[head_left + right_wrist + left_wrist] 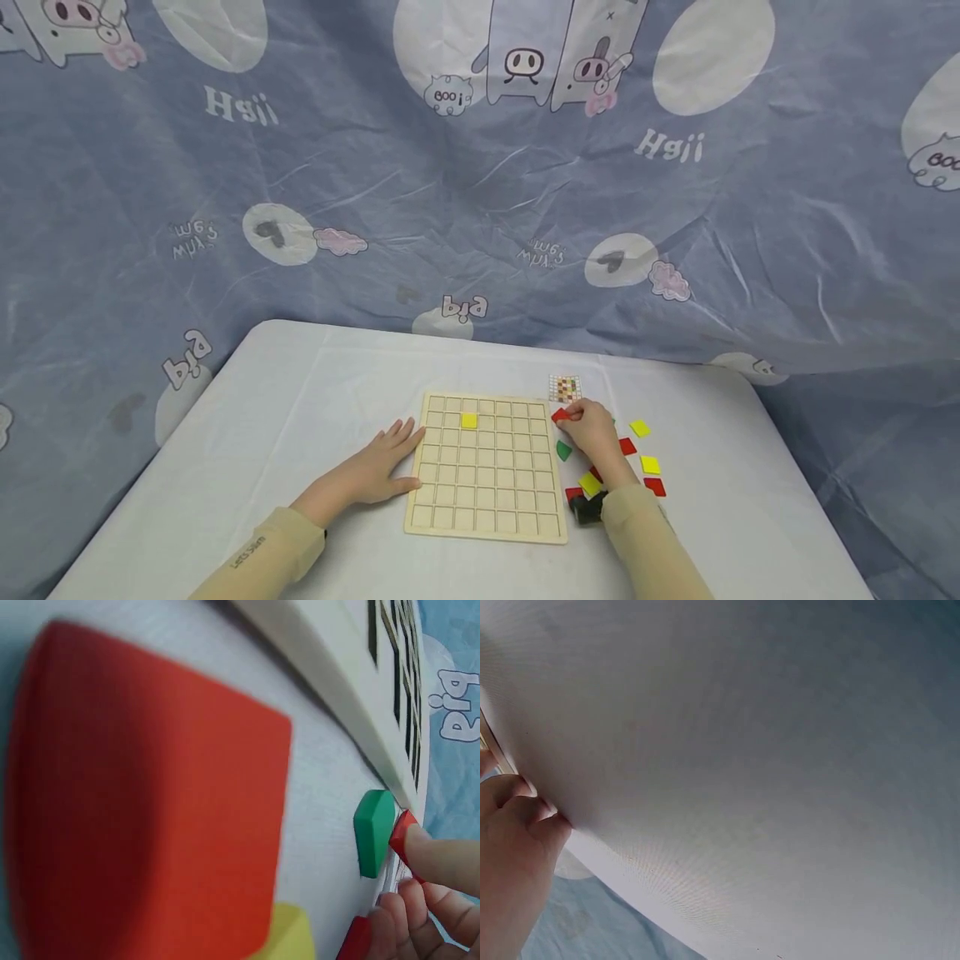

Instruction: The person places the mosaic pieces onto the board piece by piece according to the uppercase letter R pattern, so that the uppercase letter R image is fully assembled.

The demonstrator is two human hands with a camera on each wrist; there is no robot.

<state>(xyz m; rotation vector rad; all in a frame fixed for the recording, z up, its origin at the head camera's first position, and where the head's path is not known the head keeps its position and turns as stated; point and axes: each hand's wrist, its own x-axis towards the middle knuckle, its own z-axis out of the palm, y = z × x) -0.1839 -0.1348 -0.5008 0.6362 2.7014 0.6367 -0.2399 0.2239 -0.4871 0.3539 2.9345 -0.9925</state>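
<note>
Head view: the wooden grid board [487, 467] lies flat on the white counter [300, 400], with one yellow tile [468, 421] seated in a cell of its second row from the far edge, left of centre. The left hand [375, 471] lies palm down on the counter against the board's left edge, fingers straight and together, thumb along the edge; it holds nothing. In the left wrist view the fingertips [536, 806] rest on the white surface beside a sliver of the board's edge. The right hand [592, 429] sits just off the board's right edge near the far corner, fingers curled and pinching a red tile [560, 414] that touches or nearly touches the board's edge. The right wrist view confirms it: fingertips [442, 859] clamp the red tile [403, 834], which stands tilted on the counter close to the board [352, 690], with a green tile [373, 831] just beside it. Loose tiles lie around the right hand on the counter: the green tile [563, 451] near the board, yellow tiles [640, 428] and further red ones [655, 487] to the right, and a dark piece [587, 508] by the sleeve [637, 525]. A small patterned card [565, 387] lies beyond the right hand. A blue printed cloth [480, 208] hangs behind the counter.
</note>
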